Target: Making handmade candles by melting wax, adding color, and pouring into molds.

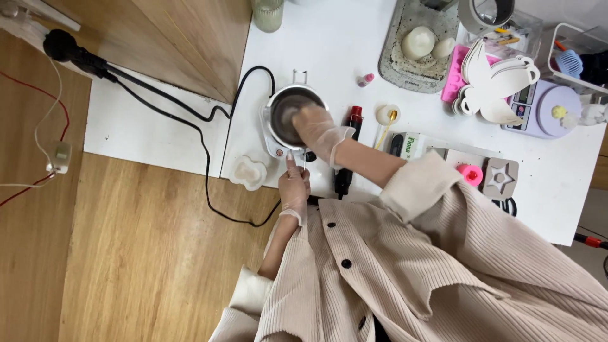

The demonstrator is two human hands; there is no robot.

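Observation:
A small round metal melting pot (282, 104) stands on a white base at the table's near left edge. My right hand (316, 130), in a thin clear glove, lies over the pot's right side with its fingers bent down into it; what they hold is hidden. My left hand (294, 187), also gloved, is just below the pot. Its index finger points up and touches the front of the base beside a black knob (310, 155). A thin pale line stands beside that finger; I cannot tell whether the hand holds it.
A black cable (206, 158) runs from the pot over the floor. A pale mould (248, 172) sits left of my left hand and a black-and-red tool (349, 149) right of the pot. Farther right are a grey tray (392, 63), butterfly cutouts (491, 85), a lilac scale (544, 111) and star moulds (500, 177).

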